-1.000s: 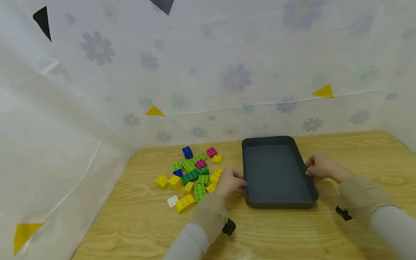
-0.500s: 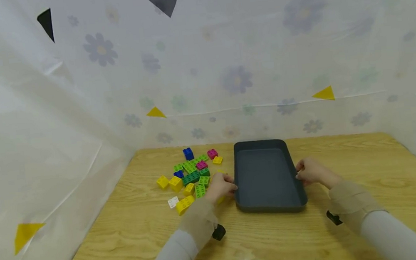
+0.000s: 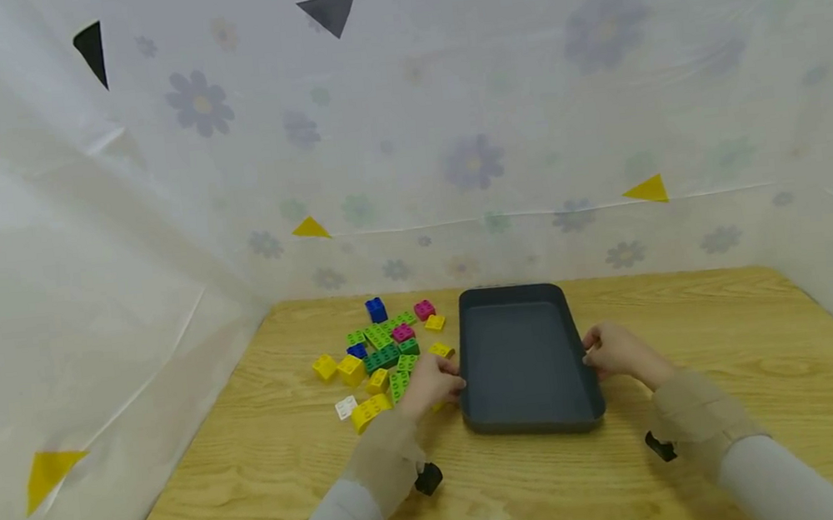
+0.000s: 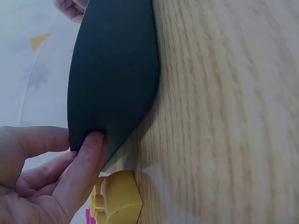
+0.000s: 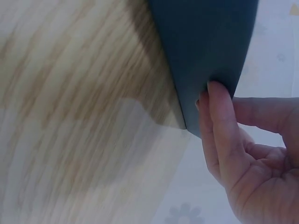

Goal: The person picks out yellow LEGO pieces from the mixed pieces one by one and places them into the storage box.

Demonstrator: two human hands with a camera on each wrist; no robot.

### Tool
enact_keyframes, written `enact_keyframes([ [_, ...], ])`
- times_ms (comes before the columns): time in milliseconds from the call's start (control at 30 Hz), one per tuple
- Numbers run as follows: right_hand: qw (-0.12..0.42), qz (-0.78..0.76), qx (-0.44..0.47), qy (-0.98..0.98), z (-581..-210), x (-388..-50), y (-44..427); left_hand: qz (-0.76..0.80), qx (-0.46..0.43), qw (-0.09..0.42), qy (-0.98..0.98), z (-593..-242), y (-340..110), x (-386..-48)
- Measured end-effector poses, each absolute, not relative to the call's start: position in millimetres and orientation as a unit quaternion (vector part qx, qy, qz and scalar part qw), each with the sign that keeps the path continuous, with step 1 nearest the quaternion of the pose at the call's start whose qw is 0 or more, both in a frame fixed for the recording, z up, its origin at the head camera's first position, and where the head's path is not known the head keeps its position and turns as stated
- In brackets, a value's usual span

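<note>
A dark grey rectangular tray (image 3: 524, 358) lies flat on the wooden table, its inside bare. My left hand (image 3: 432, 382) pinches its left wall; in the left wrist view, fingers (image 4: 88, 151) lie against the outer face of that wall. On the opposite side my right hand (image 3: 614, 354) grips the right wall the same way, with fingertips (image 5: 217, 95) on the outer face in the right wrist view. Close beside my left hand, a yellow brick (image 4: 122, 198) shows below the tray's corner. Part of the brick pile is hidden behind that hand.
Loose toy bricks spread over the table left of the tray: dark green (image 3: 382, 359), light green (image 3: 379, 336), yellow (image 3: 352, 370), blue (image 3: 376, 309), magenta (image 3: 425, 309) and a white one (image 3: 346, 407). A flower-patterned sheet (image 3: 469, 104) hangs behind the table (image 3: 726, 347).
Both hands have slid the tray leftward across the table, closer to the bricks, and slightly toward me. The bricks look unmoved.
</note>
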State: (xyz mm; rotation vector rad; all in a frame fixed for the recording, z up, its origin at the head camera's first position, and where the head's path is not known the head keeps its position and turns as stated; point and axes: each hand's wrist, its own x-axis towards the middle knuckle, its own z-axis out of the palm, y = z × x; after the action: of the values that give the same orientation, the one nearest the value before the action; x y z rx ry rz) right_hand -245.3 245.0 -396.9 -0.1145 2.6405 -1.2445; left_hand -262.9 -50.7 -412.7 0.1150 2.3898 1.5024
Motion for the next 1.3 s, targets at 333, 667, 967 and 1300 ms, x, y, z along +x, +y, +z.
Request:
enact_keyframes([
  [333,0.103,-0.402,-0.041,0.909,-397.8,-240.1,238.5,0.526,0.052,0.143,0.837,-415.5,-56.2,-259.1],
  [667,0.101,-0.400,-0.039,0.910,-394.9,-238.8,237.6,0.515,0.061,0.145,0.843,-409.7,-53.7,-258.4],
  [967,0.105,-0.371,-0.039,0.922,-392.2,-239.0,235.7,0.472,0.094,0.102,0.870,-402.4,-73.5,-265.5],
  [1300,0.117,-0.349,-0.047,0.929,-388.5,-238.5,234.2,0.432,0.087,0.009,0.898,-373.4,-113.8,-280.8],
])
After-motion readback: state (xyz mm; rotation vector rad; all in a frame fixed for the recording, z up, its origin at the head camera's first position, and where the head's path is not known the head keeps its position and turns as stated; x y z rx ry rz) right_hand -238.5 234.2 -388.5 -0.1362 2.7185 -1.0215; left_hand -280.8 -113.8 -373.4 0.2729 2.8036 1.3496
